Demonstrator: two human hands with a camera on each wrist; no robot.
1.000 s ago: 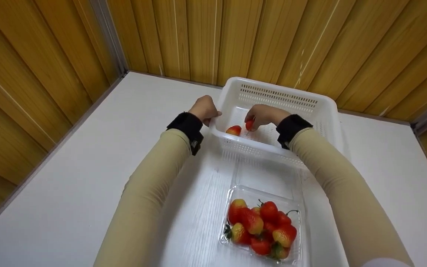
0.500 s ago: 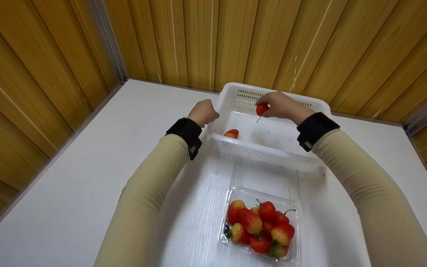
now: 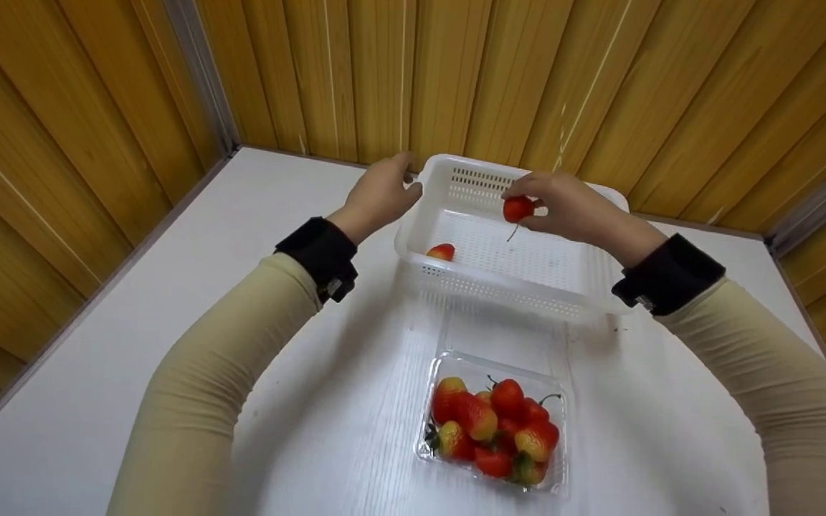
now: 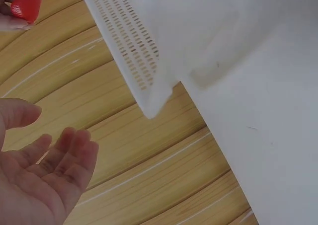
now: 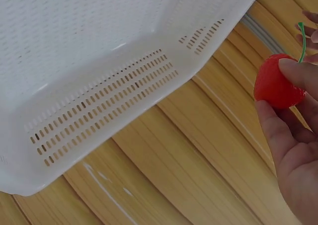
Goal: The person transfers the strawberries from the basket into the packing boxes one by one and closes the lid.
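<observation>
Right hand (image 3: 574, 211) fingers pinch strawberry (image 3: 518, 208) over white basket (image 3: 528, 283) — left hand (image 3: 378, 195) fingers straight, relaxed, empty.

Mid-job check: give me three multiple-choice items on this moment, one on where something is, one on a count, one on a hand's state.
1. Where is the strawberry that the right hand holds?
A. in the clear punnet
B. above the white basket
C. on the table left of the basket

2. How many strawberries lie on the floor of the white basket?
A. one
B. three
C. none

3. How is the left hand?
A. pinching a strawberry
B. gripping the clear punnet
C. open, holding nothing

Key: 1 B, the head view shows it pinched over the basket's far side. 2 A, a single strawberry lies near the left wall. 3 C, the left wrist view shows spread fingers and a bare palm.
</observation>
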